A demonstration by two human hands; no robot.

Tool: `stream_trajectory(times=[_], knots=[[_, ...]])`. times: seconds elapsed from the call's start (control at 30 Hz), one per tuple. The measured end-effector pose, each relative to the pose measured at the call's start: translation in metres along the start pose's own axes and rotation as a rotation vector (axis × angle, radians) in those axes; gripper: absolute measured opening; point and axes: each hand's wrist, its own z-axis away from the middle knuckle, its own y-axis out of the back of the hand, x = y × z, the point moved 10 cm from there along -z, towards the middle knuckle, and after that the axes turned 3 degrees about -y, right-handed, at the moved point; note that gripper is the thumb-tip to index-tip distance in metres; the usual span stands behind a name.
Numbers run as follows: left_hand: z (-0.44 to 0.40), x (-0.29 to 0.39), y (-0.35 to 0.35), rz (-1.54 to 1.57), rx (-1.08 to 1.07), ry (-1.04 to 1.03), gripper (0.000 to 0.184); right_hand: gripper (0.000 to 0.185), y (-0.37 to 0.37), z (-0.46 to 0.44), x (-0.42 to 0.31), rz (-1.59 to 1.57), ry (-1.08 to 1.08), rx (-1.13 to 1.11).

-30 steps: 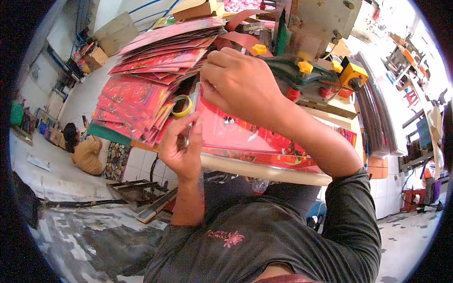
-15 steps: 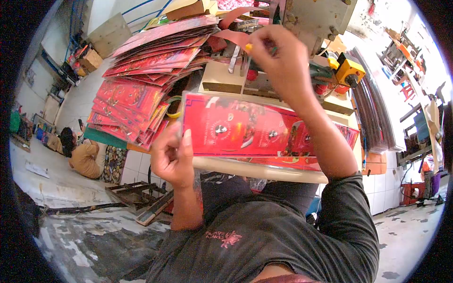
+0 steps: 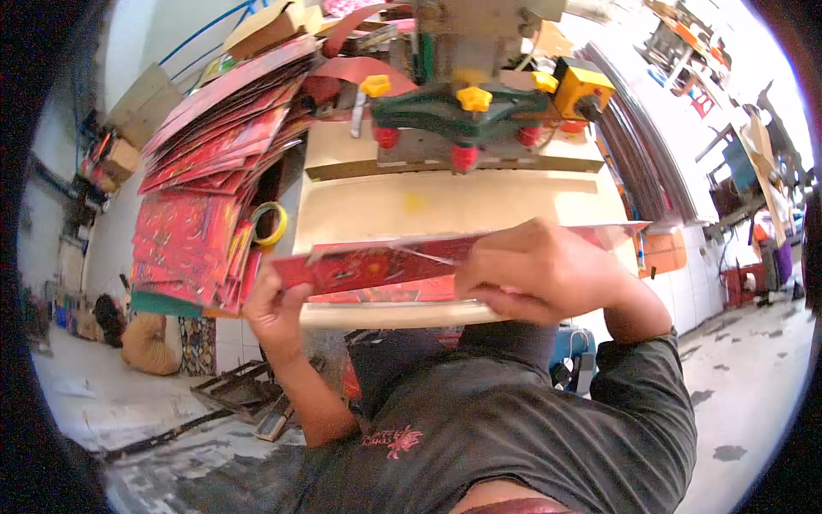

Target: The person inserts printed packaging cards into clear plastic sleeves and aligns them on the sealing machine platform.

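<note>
- Left hand (image 3: 278, 313): thumb and fingers pinched on the left end of the red printed sheet (image 3: 372, 267).
- Right hand (image 3: 544, 270): fingers curled closed over the same sheet, right of its middle.
- Sheet: thin, long, flat-faced, steeply tilted, spans both grips above the near edge of the smooth cream board (image 3: 445, 201) (print blurred, paper or plastic unclear).
- Just below the grips: second red sheet (image 3: 385, 291), partly hidden.
- Beyond the grips, across the board: dark green metal clamp bracket (image 3: 428, 111), lobed yellow knobs (image 3: 473, 98), ribbed red feet (image 3: 463, 157).
- Near the left grip: yellow tape roll (image 3: 271, 224), ring-shaped; uneven pile of printed sheets (image 3: 193, 231) crowding that side.
- Past the right grip: yellow control box (image 3: 584, 90), black knob.
</note>
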Motion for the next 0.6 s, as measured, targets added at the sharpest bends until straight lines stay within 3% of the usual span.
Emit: stream_trajectory(times=[0.1,0.17,0.23,0.3,0.4,0.47,0.5,0.57,0.6], knots=[[-0.002,0.006,0.013,0.045,0.111,-0.054,0.032,0.01,0.022,0.042,0.034,0.114,-0.231,0.01],[0.001,-0.013,0.023,-0.089,0.054,0.038,0.032,0.012,0.049,0.081,0.054,0.374,-0.464,0.066],[-0.002,-0.008,0.026,-0.029,0.158,0.011,0.031,0.014,0.079,0.119,0.06,0.4,-0.653,0.156],[0.002,-0.032,0.044,-0.012,0.113,0.034,0.027,0.011,0.112,0.165,0.064,0.591,-0.801,0.341],[0.011,-0.059,0.092,0.081,0.555,0.133,0.01,0.007,0.158,0.244,0.071,0.92,-1.127,0.454],[0.003,-0.06,0.098,0.115,0.48,0.119,0.01,0.014,0.181,0.286,0.061,1.144,-1.321,0.517],[-0.001,-0.059,0.097,0.144,0.418,0.099,0.01,0.015,0.19,0.311,0.059,1.2,-1.271,0.621],[-0.003,-0.058,0.091,0.154,0.384,0.109,0.01,0.016,0.193,0.333,0.055,1.225,-1.378,0.688],[-0.002,-0.059,0.093,0.148,0.424,0.121,0.011,0.018,0.188,0.331,0.056,1.175,-1.307,0.724]])
